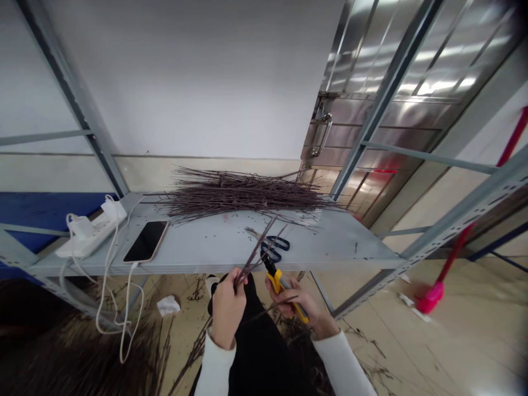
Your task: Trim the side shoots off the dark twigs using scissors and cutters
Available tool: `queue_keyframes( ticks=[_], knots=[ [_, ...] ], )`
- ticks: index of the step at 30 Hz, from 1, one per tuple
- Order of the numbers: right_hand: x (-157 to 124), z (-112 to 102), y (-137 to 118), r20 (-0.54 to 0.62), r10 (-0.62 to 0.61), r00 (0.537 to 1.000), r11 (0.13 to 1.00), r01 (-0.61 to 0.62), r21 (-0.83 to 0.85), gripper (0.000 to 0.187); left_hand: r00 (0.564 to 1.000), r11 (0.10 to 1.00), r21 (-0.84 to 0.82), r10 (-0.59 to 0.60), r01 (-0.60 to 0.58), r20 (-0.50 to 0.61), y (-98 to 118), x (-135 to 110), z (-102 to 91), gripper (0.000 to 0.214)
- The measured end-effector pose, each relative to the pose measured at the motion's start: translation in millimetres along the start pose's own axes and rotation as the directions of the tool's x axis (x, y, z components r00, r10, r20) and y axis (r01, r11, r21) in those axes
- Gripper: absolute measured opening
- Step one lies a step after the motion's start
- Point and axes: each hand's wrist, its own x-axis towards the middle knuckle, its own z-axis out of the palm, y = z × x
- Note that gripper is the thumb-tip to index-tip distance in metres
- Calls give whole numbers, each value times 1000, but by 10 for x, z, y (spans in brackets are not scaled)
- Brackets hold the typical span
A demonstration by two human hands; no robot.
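My left hand (226, 308) is shut on a small bunch of thin brown twigs (252, 256), which rise from its grip toward the shelf. My right hand (293, 301) grips yellow-handled pruning shears (280, 289), their tip close to the twigs. Another long twig crosses in front of my right hand. Just beyond my hands, blue-handled scissors (274, 247) lie on the grey metal shelf (350, 242). A large heap of thin brown twigs (243, 193) lies along the shelf's back edge.
A black smartphone (146, 241) and a white power strip (91, 232) with white cables sit at the shelf's left. Cut twigs and a white tissue (168, 305) lie on the floor below. Grey shelf uprights surround the shelf; a steel door (371, 110) stands behind at right.
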Motion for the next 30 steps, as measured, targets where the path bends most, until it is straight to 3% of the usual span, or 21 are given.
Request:
queue_keyframes(
  ticks=[5,8,11,13,16,20,23,25,27,30],
  knots=[
    [-83,-44,-65,43,98,994,995,-99,27,24,1000,992,121,-23,21,13,36,-8,-30,19],
    [-91,-77,-66,12,76,997,997,-76,-4,27,1000,984,177,-11,9,6,44,-18,-4,20],
    [-52,-77,-49,-78,-32,996,991,21,-134,25,999,975,223,8,-1,-34,55,-32,43,21],
    [-1,-50,-26,-183,-212,960,927,139,-349,21,998,970,241,-2,15,-55,75,-42,72,20],
    [95,3,55,-278,-531,801,664,189,-724,22,997,980,197,-21,35,-75,121,-58,107,19],
    [229,30,237,-320,-757,570,361,-44,-932,40,996,998,55,-30,35,-86,182,-87,145,20],
    [313,34,336,-284,-869,406,259,-115,-959,38,993,1000,-24,-15,12,-120,199,-110,187,23],
    [348,66,360,-281,-894,349,272,-78,-959,37,990,999,-53,-1,-6,-138,192,-114,213,23],
    [359,137,359,-329,-866,376,363,21,-932,36,989,998,-66,8,-18,-148,176,-107,224,21],
    [338,276,349,-451,-715,535,637,230,-736,32,983,997,-66,24,-36,-180,149,-84,195,20]
  ],
)
